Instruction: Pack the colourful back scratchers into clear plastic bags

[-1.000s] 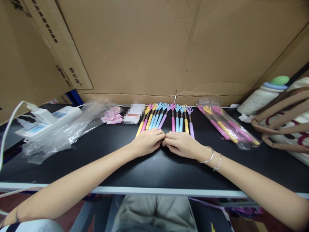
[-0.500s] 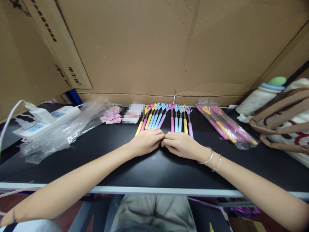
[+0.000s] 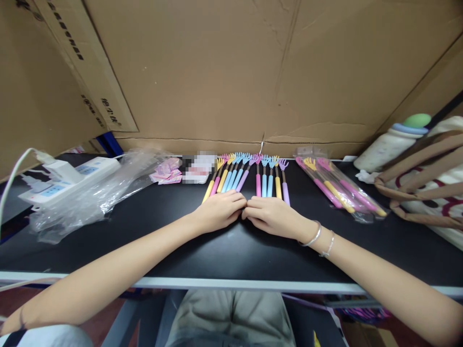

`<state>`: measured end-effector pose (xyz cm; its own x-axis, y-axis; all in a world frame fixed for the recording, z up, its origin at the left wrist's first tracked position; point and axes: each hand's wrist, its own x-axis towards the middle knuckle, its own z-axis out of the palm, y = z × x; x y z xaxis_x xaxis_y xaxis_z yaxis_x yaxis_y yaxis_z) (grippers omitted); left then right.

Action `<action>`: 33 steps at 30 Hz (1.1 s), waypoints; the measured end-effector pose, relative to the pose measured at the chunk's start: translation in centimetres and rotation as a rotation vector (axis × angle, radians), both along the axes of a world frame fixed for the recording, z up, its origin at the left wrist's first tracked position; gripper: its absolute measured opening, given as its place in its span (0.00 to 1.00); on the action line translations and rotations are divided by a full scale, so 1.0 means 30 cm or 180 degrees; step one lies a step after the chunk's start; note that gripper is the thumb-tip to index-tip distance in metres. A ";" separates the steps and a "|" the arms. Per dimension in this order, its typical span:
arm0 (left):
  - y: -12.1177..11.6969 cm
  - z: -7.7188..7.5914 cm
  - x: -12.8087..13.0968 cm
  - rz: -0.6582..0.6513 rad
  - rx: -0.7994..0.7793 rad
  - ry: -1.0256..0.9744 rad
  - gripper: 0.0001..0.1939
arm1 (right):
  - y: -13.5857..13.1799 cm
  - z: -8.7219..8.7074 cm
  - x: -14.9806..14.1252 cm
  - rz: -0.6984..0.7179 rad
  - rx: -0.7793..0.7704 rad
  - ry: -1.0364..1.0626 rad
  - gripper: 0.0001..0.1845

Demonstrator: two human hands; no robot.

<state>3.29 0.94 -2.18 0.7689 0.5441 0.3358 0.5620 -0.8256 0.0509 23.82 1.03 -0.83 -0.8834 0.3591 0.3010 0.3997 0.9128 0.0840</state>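
Note:
Back scratchers with claw-shaped heads lie side by side on the black table (image 3: 224, 260), heads toward the cardboard. My left hand (image 3: 221, 211) rests at the lower ends of the left group of back scratchers (image 3: 231, 180), in yellow, pink, blue and purple. At the right group of back scratchers (image 3: 270, 185) lies my right hand (image 3: 273, 216), with bracelets on the wrist. Both hands have curled fingers, and their fingertips meet in the middle. Nothing shows in either hand, though the palms face down. The lower handle ends are partly covered by the hands.
Bagged back scratchers (image 3: 334, 185) lie to the right, near a bottle (image 3: 383, 147) and a cloth bag (image 3: 430, 188). On the left are clear plastic bags (image 3: 97, 197), a power strip (image 3: 72, 178) and pink cards (image 3: 167, 171). A cardboard wall (image 3: 217, 72) closes off the back.

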 end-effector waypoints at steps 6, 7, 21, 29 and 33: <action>0.005 -0.005 -0.001 0.0002 0.0050 0.0008 0.09 | 0.002 -0.001 0.001 -0.0009 -0.0027 -0.0018 0.12; 0.005 -0.006 -0.001 0.0001 0.0060 0.0009 0.09 | 0.002 0.000 0.001 -0.0007 -0.0031 -0.0017 0.12; 0.013 0.036 -0.030 -0.0097 0.0660 0.0003 0.11 | -0.008 0.005 0.001 -0.0022 -0.0050 -0.0097 0.12; 0.104 0.152 -0.189 0.0832 0.1197 0.0091 0.13 | -0.010 0.011 0.003 -0.0039 -0.0087 -0.0268 0.12; 0.160 0.186 -0.332 0.2184 0.1013 -0.0029 0.15 | -0.013 0.015 0.004 -0.0064 -0.0080 -0.0302 0.12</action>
